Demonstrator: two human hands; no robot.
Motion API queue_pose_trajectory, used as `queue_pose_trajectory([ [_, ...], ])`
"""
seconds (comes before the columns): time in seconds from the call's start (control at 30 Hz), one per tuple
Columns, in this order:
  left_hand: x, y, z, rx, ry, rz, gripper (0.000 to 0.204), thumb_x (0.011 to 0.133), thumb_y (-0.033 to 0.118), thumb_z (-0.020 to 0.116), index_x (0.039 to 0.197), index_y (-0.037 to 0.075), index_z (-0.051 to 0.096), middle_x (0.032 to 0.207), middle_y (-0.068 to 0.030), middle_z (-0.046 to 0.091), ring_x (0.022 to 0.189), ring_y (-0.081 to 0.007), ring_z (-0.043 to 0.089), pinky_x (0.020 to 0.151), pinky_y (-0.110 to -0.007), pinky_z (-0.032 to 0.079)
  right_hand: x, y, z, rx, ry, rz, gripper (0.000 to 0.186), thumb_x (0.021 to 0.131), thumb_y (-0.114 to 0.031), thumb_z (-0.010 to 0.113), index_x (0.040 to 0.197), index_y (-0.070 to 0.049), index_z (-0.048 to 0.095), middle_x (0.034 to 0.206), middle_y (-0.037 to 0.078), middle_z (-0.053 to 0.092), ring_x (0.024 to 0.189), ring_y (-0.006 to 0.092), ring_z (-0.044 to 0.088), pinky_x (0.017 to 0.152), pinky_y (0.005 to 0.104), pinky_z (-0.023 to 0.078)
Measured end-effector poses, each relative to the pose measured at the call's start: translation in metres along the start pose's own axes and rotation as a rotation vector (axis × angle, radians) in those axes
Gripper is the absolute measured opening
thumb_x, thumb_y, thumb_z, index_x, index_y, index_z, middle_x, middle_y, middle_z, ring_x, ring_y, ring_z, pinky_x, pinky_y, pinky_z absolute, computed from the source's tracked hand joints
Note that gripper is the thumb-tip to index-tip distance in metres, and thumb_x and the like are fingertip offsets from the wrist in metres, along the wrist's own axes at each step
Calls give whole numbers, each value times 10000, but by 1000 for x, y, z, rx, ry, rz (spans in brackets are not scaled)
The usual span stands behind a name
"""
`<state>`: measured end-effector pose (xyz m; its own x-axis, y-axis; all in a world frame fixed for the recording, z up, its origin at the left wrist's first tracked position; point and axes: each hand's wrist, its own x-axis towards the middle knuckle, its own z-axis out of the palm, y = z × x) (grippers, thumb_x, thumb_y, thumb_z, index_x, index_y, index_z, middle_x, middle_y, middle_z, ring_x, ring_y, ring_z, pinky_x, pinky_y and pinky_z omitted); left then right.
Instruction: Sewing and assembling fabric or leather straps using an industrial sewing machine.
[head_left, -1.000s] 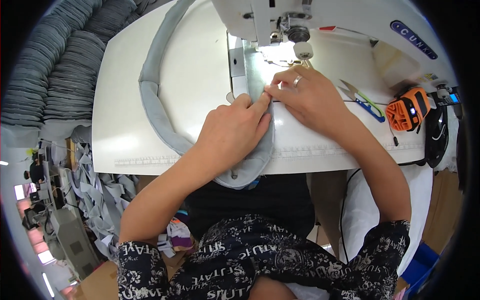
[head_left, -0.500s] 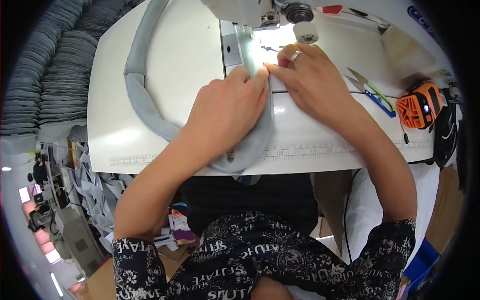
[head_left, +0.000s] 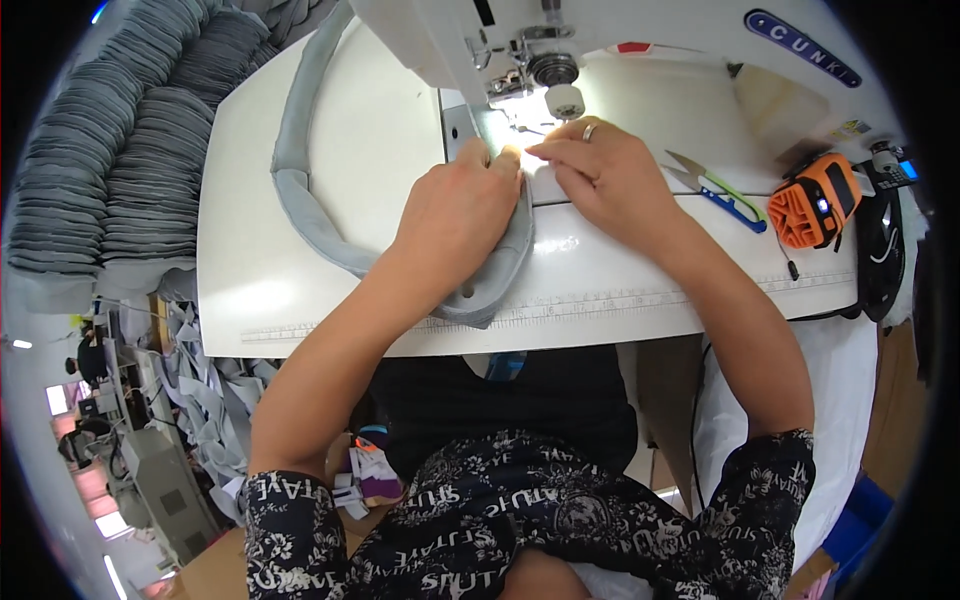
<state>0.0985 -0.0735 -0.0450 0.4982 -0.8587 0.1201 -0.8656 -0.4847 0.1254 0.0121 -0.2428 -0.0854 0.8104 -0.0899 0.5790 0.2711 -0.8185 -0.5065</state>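
A long padded grey fabric strip (head_left: 303,212) curves over the white sewing table and runs up beneath the head of a sewing machine (head_left: 430,35). My left hand (head_left: 462,205) lies on the strip just before the lit needle area, its fingers bent and pressing the cloth. Close by on the right is my right hand (head_left: 615,180), wearing a ring, with thumb and forefinger drawn together near the strip's edge. Whether cloth or thread sits between those fingertips is hidden. A white roller (head_left: 565,102) hangs from the machine just above the right hand.
Thread snips (head_left: 725,197) with green and blue handles lie right of my hand, beside an orange device (head_left: 815,200). A printed ruler (head_left: 600,303) follows the table's front edge. Tall stacks of grey fabric pieces (head_left: 150,150) stand at the left, with loose grey scraps (head_left: 205,385) below.
The view has shifted, showing more of the machine. The near end of the strip has drawn up from the table's front edge. Both hands stay by the needle area.
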Motion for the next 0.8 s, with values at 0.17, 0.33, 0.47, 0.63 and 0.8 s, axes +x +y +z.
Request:
queue_pose_trajectory([
  [0.17,-13,3,-11,-14,42,12,194,949,228,575,1055,77,634,831,-139,582,629,-334,624,578,-421,522,-2,0,-10,87,-106,-71,210,807,-64,610,965,-96,745,922,81,702,845,269,648,745,386,527],
  [0.33,-74,38,-32,68,-62,67,364,846,83,611,1205,21,597,839,-107,575,650,-240,638,547,-341,513,-5,-2,-15,158,-144,-76,212,805,-63,619,973,-95,743,936,69,694,857,263,642,749,375,523],
  [0.47,-79,50,-23,116,-1,89,436,798,49,628,1214,-67,570,912,-69,543,722,-180,621,556,-306,510,-5,-10,-16,82,-192,-254,232,774,4,650,979,-74,727,931,64,643,844,236,611,709,358,508],
  [0.63,-93,61,-18,88,30,78,484,787,73,658,1237,-74,554,1008,-120,577,747,-186,631,578,-290,519,-6,-15,-14,-27,-207,-352,147,780,-34,688,923,-61,711,865,44,607,806,223,590,687,355,491],
  [0.8,-100,55,-12,90,78,120,527,772,65,645,1264,-85,529,1119,-187,586,729,-198,643,586,-277,525,-5,-20,-17,-65,-269,-320,168,791,-51,685,958,-39,700,862,46,604,825,234,586,726,367,490],
])
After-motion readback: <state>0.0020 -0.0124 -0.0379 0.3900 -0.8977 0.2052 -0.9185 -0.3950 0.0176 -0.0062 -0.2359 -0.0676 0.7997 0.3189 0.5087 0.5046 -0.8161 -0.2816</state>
